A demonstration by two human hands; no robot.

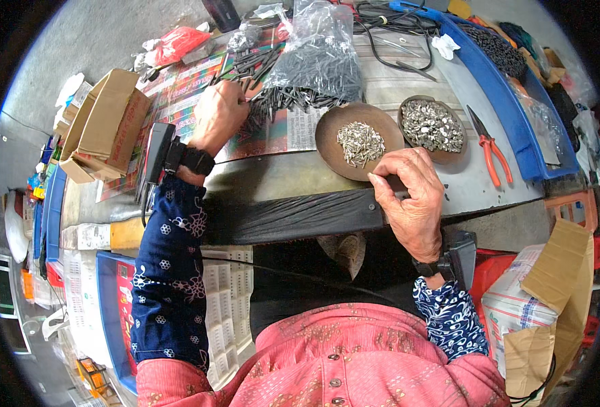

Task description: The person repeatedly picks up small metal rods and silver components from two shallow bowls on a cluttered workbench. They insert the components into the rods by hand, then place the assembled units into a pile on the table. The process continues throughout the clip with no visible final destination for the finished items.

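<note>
My left hand is closed at the left edge of a loose pile of thin black rods; what its fingers hold, if anything, is hidden. More black rods fill a clear plastic bag lying open behind the pile. My right hand has its thumb and forefinger pinched together by the near rim of a shallow brown bowl; anything between them is too small to make out. Small metallic pins lie in that bowl. Beside it, a second bowl holds many small silvery pieces.
Red-handled pliers lie right of the bowls, near a long blue tray. An open cardboard box stands at the left. Black cables coil at the back. The table's dark front edge runs before my body.
</note>
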